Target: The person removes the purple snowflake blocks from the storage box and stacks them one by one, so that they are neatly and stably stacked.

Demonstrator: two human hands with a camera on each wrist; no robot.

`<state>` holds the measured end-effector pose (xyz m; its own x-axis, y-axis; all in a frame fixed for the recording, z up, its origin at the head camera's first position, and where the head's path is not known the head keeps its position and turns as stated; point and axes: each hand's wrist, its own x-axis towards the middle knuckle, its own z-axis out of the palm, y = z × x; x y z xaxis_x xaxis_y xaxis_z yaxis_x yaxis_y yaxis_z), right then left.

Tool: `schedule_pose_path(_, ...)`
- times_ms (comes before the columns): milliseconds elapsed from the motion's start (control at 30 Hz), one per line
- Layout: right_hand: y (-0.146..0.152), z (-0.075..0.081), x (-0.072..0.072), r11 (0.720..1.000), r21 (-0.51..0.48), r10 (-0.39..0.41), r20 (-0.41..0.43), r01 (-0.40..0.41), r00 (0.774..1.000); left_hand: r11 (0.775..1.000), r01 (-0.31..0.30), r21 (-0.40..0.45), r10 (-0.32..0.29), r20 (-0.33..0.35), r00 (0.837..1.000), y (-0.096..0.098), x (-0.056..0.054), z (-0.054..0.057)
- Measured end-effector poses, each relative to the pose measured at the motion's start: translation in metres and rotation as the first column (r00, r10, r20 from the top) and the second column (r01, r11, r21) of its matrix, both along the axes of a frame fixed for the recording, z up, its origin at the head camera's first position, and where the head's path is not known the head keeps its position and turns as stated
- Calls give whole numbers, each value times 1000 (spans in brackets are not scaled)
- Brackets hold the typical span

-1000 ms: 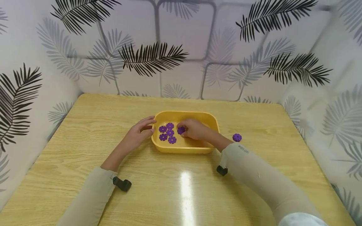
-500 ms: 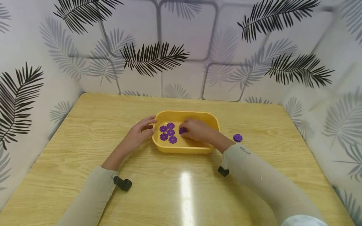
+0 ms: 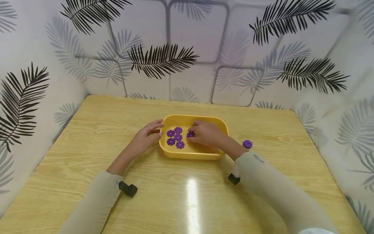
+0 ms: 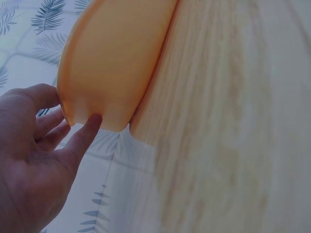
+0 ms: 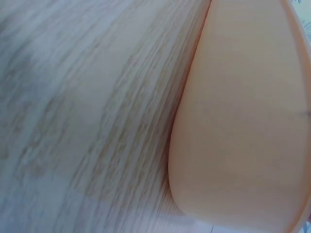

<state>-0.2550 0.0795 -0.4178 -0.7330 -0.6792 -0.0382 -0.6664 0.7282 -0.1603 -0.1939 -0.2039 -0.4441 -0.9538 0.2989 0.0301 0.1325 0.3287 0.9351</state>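
In the head view, several purple notched discs [image 3: 178, 137] lie flat at the left end of a yellow plastic tub [image 3: 195, 156]. My right hand [image 3: 206, 133] reaches into the tub and has one purple notched disc [image 3: 191, 134] between thumb and fingers, low over the floor. My left hand [image 3: 145, 137] holds the tub's left end. In the left wrist view the thumb [image 4: 90, 131] presses the outer wall while the fingers bend over the rim. The tub wall [image 5: 238, 121] hides the right hand from the right wrist camera.
Right of the tub, a few stacked purple discs [image 3: 247, 144] rest on the wooden table [image 3: 163, 195]. A backdrop with a leaf pattern [image 3: 190, 81] stands along the table's far edge and both sides.
The disc at my right fingers was tilted up and now lies flatter. Both hands keep their places at the tub. The head view has shifted slightly.
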Motion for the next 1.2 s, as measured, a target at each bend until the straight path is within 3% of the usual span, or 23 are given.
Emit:
schedule_pose_path(333,15,12,3,993,-107,-47,33,50,998,1000,-3,-12,3,-10,1000,1,-1,3)
schedule_pose_path(600,36,27,12,985,-162,-63,-25,58,998,1000,-9,-11,9,-9,1000,3,-2,1)
schedule_pose_path(733,51,30,19,980,-190,-69,-51,58,996,1000,-13,-14,13,-9,1000,4,-2,0)
schedule_pose_path(1200,115,36,33,947,-270,-192,-40,175,981,1000,-16,-2,16,-8,1000,0,0,-2)
